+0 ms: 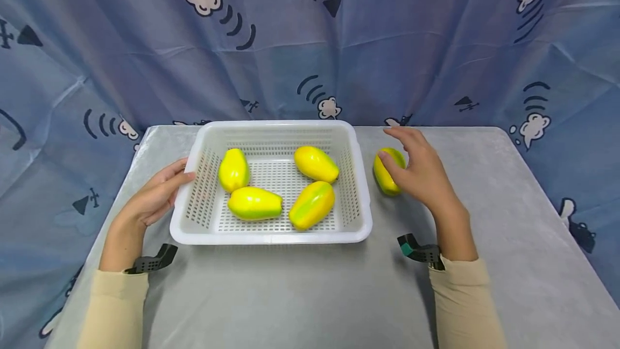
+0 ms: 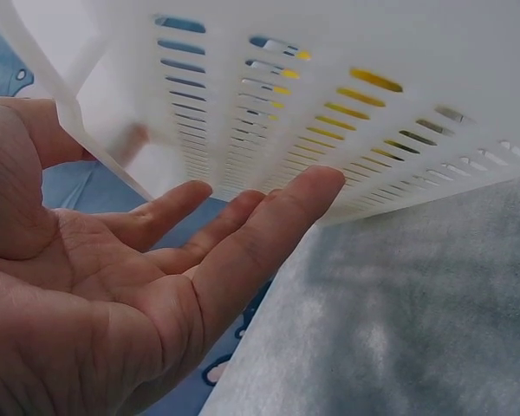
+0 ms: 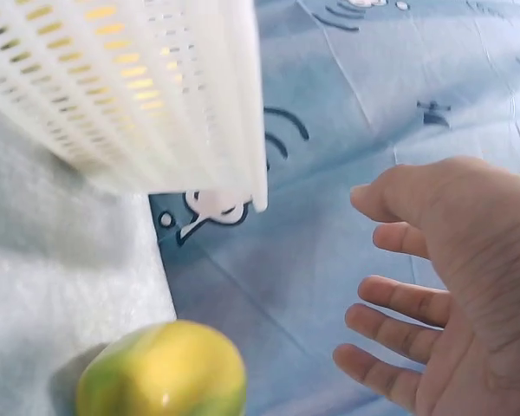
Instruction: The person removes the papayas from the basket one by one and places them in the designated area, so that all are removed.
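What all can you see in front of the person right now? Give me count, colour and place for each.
Basket: one, white, toward the table's far edge.
Fruits in the basket: four, yellow with green, two toward the back and two toward the front.
Loose fruit: one, yellow and green, on the table right of the basket.
Table: one, grey, under the basket.
Curtain: patterned blue, behind the table.
Wrist devices: two, black, one at each wrist.
Sleeves: two, beige, on the forearms.
Left hand: one, bare, gripping the basket's left rim.
Right hand: one, bare, by the loose fruit, holding nothing.
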Demonstrator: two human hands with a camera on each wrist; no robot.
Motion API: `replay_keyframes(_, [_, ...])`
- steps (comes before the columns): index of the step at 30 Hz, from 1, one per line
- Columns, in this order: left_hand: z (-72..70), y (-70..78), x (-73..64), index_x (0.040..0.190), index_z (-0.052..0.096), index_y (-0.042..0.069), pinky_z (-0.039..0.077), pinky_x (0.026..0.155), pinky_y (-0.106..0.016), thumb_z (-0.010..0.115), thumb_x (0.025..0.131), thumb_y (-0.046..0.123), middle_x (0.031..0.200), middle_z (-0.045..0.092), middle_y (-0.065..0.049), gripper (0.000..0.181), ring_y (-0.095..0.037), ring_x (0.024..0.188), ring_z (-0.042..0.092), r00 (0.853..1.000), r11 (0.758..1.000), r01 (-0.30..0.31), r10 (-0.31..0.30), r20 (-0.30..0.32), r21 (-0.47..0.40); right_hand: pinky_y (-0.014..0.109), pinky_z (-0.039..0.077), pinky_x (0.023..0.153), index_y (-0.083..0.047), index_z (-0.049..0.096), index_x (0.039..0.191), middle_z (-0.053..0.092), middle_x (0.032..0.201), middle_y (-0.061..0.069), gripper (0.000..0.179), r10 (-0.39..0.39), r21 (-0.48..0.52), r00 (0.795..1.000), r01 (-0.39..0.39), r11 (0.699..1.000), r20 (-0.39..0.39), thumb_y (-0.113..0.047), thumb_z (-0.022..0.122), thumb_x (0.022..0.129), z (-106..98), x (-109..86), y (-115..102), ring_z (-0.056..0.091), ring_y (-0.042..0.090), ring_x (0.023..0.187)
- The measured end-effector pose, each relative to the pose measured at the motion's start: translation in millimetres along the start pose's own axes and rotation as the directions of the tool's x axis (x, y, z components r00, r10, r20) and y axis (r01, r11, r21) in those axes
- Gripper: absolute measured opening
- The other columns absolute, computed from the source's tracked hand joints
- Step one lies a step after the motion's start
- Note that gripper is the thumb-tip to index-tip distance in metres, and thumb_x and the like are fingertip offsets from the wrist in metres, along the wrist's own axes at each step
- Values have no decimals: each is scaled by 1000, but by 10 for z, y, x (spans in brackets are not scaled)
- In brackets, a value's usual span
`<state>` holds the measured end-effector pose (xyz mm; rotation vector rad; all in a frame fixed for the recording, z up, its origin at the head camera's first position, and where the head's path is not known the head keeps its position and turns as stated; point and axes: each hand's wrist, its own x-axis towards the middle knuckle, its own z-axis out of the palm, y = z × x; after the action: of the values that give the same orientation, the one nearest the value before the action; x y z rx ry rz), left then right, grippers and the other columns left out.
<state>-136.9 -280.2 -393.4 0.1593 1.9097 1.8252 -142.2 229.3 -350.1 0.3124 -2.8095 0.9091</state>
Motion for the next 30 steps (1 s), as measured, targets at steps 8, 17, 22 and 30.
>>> replay_keyframes(8, [-1,1,-15,160,10,4,61,86,-37,43,109,25,131,59,0,64,-14,110,70,1000,1000,-15,15,18,-14,58,48,106,-16,54,145,43,157,11,51,-37,-1,996,38,999,76,-29,66,97,-15,97,-258,45,36,141])
replay_keyframes(17, [-1,30,-28,160,10,4,60,87,-35,44,109,26,132,58,1,65,-13,111,70,1000,1000,-18,18,6,12,59,49,103,-15,55,143,45,154,11,48,-122,-52,976,133,990,179,-29,63,98,-47,268,-532,53,35,129])
replay_keyframes(22, [-7,14,-24,160,11,4,60,87,-34,44,109,27,131,59,2,65,-12,111,69,1000,1000,-25,25,3,16,61,45,108,-15,55,143,45,153,10,47,-139,-45,961,154,987,238,-24,61,98,17,359,-590,50,35,134])
replay_keyframes(30, [-14,11,-13,160,12,3,61,86,-35,44,109,26,130,59,2,64,-13,110,70,1000,1000,-25,25,-3,19,58,47,109,-20,49,148,45,154,8,52,-147,-9,944,156,988,297,-26,63,98,133,423,-662,51,31,136])
